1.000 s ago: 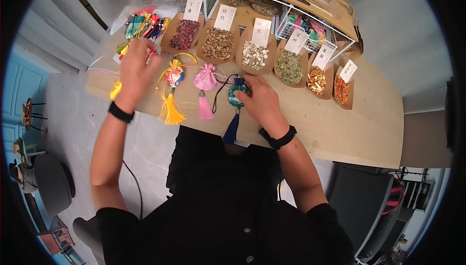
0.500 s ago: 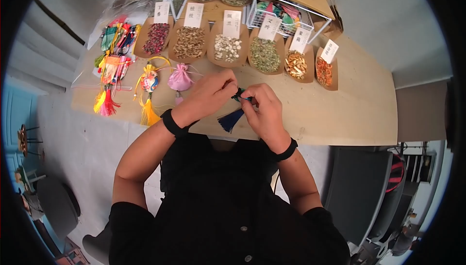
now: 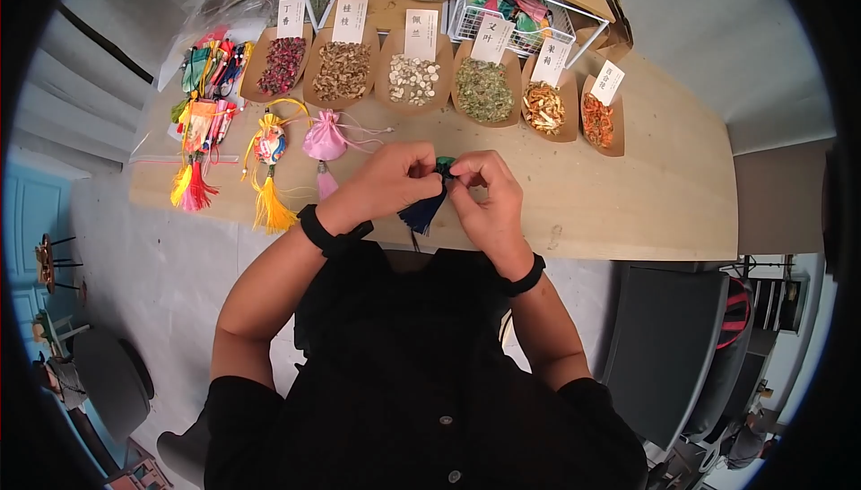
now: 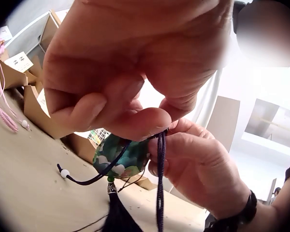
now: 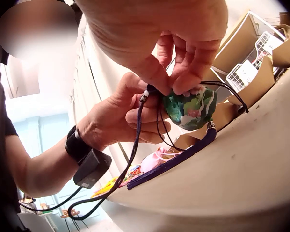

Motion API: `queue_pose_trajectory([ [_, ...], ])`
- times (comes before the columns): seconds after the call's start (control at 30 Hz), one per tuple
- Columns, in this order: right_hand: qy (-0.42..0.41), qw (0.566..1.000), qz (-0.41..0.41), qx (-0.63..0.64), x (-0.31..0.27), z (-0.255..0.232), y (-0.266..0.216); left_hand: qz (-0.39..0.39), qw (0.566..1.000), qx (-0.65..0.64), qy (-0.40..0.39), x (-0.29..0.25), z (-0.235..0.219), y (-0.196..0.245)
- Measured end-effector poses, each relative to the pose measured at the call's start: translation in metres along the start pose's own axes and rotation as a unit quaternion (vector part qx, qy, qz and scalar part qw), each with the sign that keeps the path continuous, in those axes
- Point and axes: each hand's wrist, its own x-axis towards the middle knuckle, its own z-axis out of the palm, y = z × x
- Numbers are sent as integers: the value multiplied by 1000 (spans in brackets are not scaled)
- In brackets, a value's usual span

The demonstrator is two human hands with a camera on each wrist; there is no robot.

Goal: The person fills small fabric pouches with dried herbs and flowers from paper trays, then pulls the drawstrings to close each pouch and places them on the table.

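Observation:
Both hands hold a small green patterned drawstring sachet (image 5: 191,108) above the front of the table. The left hand (image 3: 386,181) pinches at its gathered neck, where dark cords (image 4: 161,179) hang from the fingertips. From the other side, the right hand (image 3: 489,203) pinches the top of the pouch between thumb and fingers, right beside the left fingertips. A navy tassel (image 3: 423,212) hangs below the pouch. A white bead (image 4: 65,173) sits near the end of one cord. In the head view the fingers hide most of the pouch.
Left of the hands lie a pink sachet (image 3: 325,138), a yellow-tasselled sachet (image 3: 269,142) and a pile of colourful sachets (image 3: 211,118). Labelled paper trays of dried herbs, one with green leaves (image 3: 485,91), line the back. A white wire basket (image 3: 511,33) stands under a shelf.
The left hand has come from beside the sachet pile at the left to the green sachet. The right hand, earlier on that sachet on the table, now pinches it, raised, together with the left.

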Motion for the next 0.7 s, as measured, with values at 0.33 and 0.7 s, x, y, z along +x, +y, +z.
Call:
queue_pose_trajectory([
  [0.33,-54,939,251,227,-14,-1,12,25,998,44,42,-4,7,-16],
  [0.7,-76,954,268,106,-19,-3,11,49,986,72,141,-16,32,-16],
])
